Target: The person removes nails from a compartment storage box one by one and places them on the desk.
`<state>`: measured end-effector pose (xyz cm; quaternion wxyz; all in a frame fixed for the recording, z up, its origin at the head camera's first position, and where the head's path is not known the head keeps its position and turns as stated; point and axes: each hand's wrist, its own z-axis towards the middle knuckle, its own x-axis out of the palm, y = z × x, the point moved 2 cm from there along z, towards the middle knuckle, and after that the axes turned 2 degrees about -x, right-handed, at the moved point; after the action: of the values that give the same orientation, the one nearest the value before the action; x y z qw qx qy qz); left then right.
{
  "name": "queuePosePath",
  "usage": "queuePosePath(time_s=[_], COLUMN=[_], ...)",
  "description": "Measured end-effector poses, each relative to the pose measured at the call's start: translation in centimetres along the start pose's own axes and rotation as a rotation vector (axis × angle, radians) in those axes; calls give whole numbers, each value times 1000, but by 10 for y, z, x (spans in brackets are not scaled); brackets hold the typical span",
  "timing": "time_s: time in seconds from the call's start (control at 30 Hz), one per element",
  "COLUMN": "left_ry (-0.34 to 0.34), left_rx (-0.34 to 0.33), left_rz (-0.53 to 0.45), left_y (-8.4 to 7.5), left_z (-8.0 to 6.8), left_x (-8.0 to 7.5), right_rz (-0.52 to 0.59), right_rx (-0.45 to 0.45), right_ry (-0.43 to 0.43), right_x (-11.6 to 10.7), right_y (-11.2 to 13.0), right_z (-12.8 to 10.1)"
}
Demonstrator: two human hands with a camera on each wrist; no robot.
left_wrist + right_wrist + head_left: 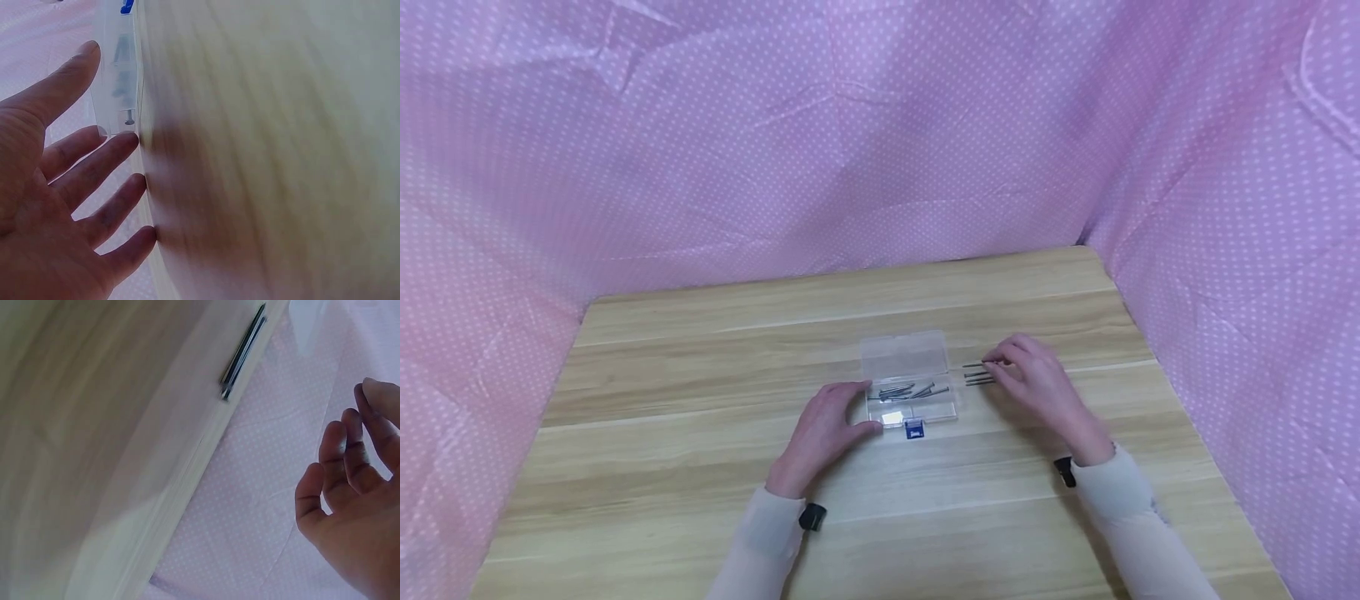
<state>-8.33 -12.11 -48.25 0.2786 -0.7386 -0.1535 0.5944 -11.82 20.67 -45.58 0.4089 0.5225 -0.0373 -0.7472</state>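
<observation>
A clear plastic box (955,408) lies with its lid (904,356) folded back, holding several grey metal nails (897,390). My left hand (823,425) holds the box's left end, thumb at the front corner and a finger at the back; the left wrist view shows these fingertips against the clear wall (115,81). Right of the box, my right hand (1033,375) pinches a nail (972,365) between thumb and index finger. Beneath it, more nails (977,382) lie side by side on the table. In the right wrist view the pinched nail is hidden.
A blue label or latch (914,429) sits at the box's front edge. The wood-grain table (700,500) meets pink dotted cloth (737,167) at the back and both sides. Black straps (812,517) show at both wrists.
</observation>
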Motion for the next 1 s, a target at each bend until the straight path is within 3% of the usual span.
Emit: queuePosePath(time_s=[0.17,0.43,0.77,1.0], left_ry=[-1,4,-1,8], left_rx=[6,-5,-13,-20], left_rz=[4,5,-5,0], left_y=[0,0,0,0], left_z=[0,0,0,1], left_x=[0,1,2,1], right_rz=[11,41,80,41], right_rx=[-70,-85,-99,-109], right_ry=[-63,-91,-15,84], right_x=[7,17,32,44], right_y=[9,22,41,52], right_z=[3,6,13,21])
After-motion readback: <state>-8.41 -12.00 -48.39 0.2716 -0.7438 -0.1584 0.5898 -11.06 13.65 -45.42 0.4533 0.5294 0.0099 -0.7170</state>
